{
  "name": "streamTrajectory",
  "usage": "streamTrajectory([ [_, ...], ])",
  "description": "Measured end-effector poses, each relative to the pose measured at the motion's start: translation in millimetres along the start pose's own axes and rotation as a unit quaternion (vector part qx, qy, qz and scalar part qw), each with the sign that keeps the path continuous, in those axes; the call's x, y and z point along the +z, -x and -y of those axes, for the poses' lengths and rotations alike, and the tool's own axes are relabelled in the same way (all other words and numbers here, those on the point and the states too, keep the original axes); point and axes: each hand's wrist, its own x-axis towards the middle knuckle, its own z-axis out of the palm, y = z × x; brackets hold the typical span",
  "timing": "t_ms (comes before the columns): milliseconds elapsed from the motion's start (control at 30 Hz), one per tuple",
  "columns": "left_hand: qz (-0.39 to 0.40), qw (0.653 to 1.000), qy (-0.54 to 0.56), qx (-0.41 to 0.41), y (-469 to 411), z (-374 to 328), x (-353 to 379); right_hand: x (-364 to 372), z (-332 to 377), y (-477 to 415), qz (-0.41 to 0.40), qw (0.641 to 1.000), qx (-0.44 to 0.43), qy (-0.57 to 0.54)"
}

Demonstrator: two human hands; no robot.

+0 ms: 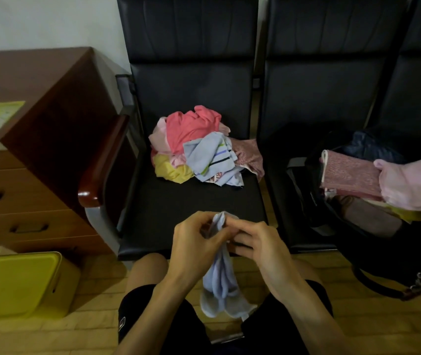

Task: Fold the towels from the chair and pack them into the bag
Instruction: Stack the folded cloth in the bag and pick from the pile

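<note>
Pale-blue towel (219, 275) hangs bunched at six o'clock in the view, over the person's knees. Both hands pinch its top edge with curled fingers, the left hand (191, 242) on one side and the right hand (258, 249) on the other. At twelve o'clock from the hands, a pile (199, 144) of loose towels lies on the chair (191, 203) seat. At three o'clock the bag (305, 198) stands open, with folded towels (409, 185) on top. A yellow box (17, 283) sits at eight o'clock.
</note>
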Motion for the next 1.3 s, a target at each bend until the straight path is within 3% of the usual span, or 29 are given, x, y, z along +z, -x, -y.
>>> streamTrajectory([
  [67,0.031,1.000,-0.002,0.004,-5,1,-3,-6,2,2,0.012,0.999,-0.023,-0.025],
  [167,0.051,0.998,0.015,0.018,-12,-2,-10,-14,1,0,-0.070,0.992,-0.069,-0.076],
  [233,0.058,0.998,0.022,0.029,-20,-9,-15,-25,-7,-12,-0.149,0.985,-0.089,-0.009],
  [300,0.077,0.995,0.018,0.053,-29,-17,-19,-36,-13,-28,-0.156,0.983,-0.077,0.065],
  [533,0.167,0.980,0.019,0.110,-57,-62,-45,-54,18,-70,0.054,0.997,-0.035,-0.031],
  [600,0.186,0.975,0.025,0.121,-64,-75,-57,-54,34,-71,0.124,0.991,-0.048,-0.010],
  [667,0.194,0.972,0.017,0.131,-70,-87,-70,-54,53,-71,0.140,0.987,-0.072,0.023],
  [733,0.164,0.978,-0.004,0.131,-74,-92,-82,-53,82,-65,0.072,0.987,-0.141,0.014],
  [800,0.071,0.989,-0.019,0.126,-82,-87,-91,-53,115,-55,-0.006,0.968,-0.248,0.034],
  [900,-0.009,0.996,0.014,0.093,-85,-78,-91,-44,141,-32,-0.003,0.913,-0.364,0.181],
  [1000,-0.020,0.994,0.051,0.100,-82,-76,-87,-37,142,-23,-0.012,0.896,-0.392,0.207],
  [1167,0.001,0.989,0.110,0.101,-74,-78,-77,-37,129,-23,-0.076,0.906,-0.383,0.162],
  [1300,-0.042,0.989,0.076,0.120,-74,-74,-67,-36,121,-18,-0.078,0.912,-0.374,0.151],
])
